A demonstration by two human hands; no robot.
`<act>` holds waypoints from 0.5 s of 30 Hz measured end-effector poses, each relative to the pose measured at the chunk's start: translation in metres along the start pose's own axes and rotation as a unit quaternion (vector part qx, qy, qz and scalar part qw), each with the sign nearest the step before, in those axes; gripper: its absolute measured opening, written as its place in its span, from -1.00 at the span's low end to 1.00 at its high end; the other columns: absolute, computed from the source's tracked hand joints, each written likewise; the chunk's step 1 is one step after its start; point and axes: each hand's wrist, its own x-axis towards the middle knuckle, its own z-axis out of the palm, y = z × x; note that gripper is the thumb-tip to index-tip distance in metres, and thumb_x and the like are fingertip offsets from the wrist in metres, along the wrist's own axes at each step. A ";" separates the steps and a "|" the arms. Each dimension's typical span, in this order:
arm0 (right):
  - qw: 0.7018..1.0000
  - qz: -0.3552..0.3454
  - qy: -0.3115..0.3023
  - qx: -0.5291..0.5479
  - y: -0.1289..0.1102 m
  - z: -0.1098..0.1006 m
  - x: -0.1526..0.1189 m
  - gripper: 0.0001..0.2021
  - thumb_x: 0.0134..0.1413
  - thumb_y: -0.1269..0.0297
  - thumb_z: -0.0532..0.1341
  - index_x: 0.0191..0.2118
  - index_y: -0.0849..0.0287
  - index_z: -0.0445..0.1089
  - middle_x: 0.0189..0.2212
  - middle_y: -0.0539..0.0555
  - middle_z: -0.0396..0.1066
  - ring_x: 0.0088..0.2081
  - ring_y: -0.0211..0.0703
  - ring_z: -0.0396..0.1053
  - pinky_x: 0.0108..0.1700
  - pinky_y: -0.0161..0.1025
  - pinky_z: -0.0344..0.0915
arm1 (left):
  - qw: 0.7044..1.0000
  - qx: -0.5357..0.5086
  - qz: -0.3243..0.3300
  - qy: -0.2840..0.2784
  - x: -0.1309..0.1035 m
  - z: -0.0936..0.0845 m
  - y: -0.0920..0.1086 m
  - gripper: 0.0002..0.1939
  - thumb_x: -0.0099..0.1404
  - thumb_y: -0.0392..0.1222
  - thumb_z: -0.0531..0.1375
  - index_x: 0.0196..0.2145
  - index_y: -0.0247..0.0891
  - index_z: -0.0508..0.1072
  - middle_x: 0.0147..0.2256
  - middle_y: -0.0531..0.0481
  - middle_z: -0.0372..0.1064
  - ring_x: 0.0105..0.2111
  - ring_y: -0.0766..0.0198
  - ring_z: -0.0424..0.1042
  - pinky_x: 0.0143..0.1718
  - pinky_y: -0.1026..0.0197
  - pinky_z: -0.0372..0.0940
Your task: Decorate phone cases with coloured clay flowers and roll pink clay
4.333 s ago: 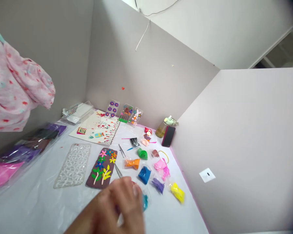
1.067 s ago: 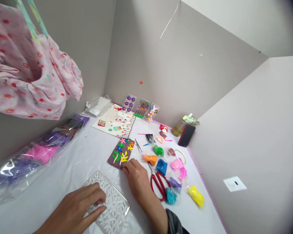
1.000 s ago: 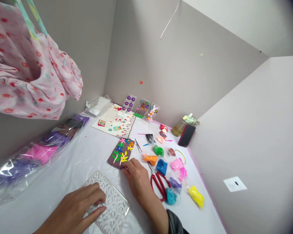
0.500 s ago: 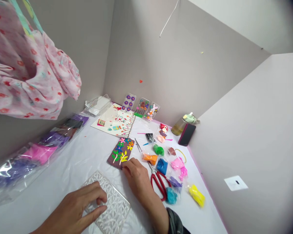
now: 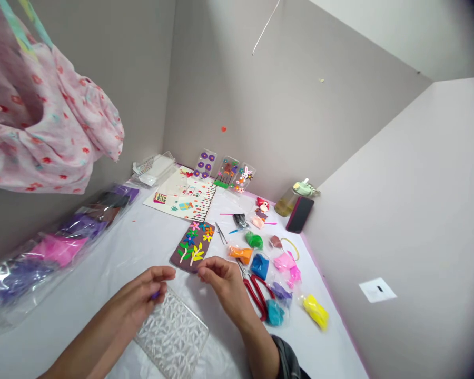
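My left hand [image 5: 148,292] hovers over the near-left part of a clear textured plate [image 5: 181,329]. Its fingers are curled, with a small bit of purple clay [image 5: 155,295] showing between them. A brown panel decorated with clay flowers and leaves [image 5: 186,245] lies flat just beyond both hands. My right hand [image 5: 223,281] is at the panel's near right corner, thumb and fingertips pinched together. Whatever is inside that pinch is too small to make out, and whether the fingertips touch the panel I cannot tell.
Right of the panel lie tweezers [image 5: 221,233], red-handled scissors [image 5: 256,297] and several bagged clays, including orange [image 5: 240,254] and yellow [image 5: 316,311]. Behind are a decorated spiral sketchbook [image 5: 174,195], a bottle [image 5: 286,202] and a phone [image 5: 300,215]. Plastic-wrapped packs [image 5: 63,247] line the left wall.
My left hand has lifted and turned, its fingers curling inward so the purple bit shows. My right hand has drawn slightly off the panel's corner, fingertips pinched. The view has shifted a little.
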 end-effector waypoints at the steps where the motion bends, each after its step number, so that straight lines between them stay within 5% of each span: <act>1: 1.000 -0.011 0.003 0.010 -0.005 0.003 -0.004 -0.89 0.25 0.30 0.31 -0.29 0.15 0.58 -0.40 0.01 0.55 -0.35 -0.16 0.47 -0.28 -0.29 0.37 | 0.997 -0.078 -0.018 0.003 0.002 0.007 0.002 -0.70 0.37 -0.08 0.29 0.01 -0.17 0.63 0.09 -0.13 0.54 0.13 0.00 0.49 0.19 0.03 0.42; 5: 0.983 -0.168 0.030 -0.075 -0.015 0.017 -0.019 -0.89 0.36 0.39 0.27 -0.16 0.13 0.58 -0.21 0.09 0.59 -0.19 -0.12 0.51 -0.10 -0.26 0.42 | 0.972 -0.222 -0.070 -0.027 0.009 0.034 0.012 -0.71 0.47 -0.10 0.18 -0.01 -0.23 0.65 0.15 -0.15 0.53 0.30 0.03 0.37 0.40 0.01 0.23; 8: 0.897 -0.321 0.060 -0.298 -0.012 0.025 -0.024 -0.78 0.46 0.46 0.12 -0.06 0.20 0.53 -0.23 0.18 0.58 -0.24 -0.05 0.49 -0.21 -0.20 0.42 | 0.970 -0.220 -0.094 -0.038 0.009 0.046 0.017 -0.64 0.53 -0.06 0.11 0.01 -0.24 0.64 0.16 -0.13 0.52 0.33 0.02 0.34 0.43 0.00 0.20; 11: 0.828 -0.352 0.071 -0.430 -0.009 0.027 -0.026 -0.73 0.47 0.49 0.03 0.01 0.25 0.49 -0.27 0.20 0.57 -0.31 0.00 0.45 -0.29 -0.14 0.41 | 0.984 -0.144 -0.076 -0.067 0.007 0.046 0.017 -0.58 0.55 -0.03 0.04 0.14 -0.20 0.58 0.22 -0.11 0.47 0.38 0.04 0.28 0.45 -0.02 0.16; 15: 0.859 -0.321 0.038 -0.397 -0.008 0.018 -0.024 -0.76 0.46 0.40 0.15 0.12 0.23 0.45 -0.13 0.23 0.58 -0.17 0.05 0.52 -0.16 -0.11 0.49 | 0.992 -0.014 -0.012 -0.123 0.011 0.038 0.019 -0.48 0.56 0.17 -0.03 0.32 -0.01 0.39 0.31 -0.06 0.38 0.39 0.06 0.26 0.43 -0.10 0.18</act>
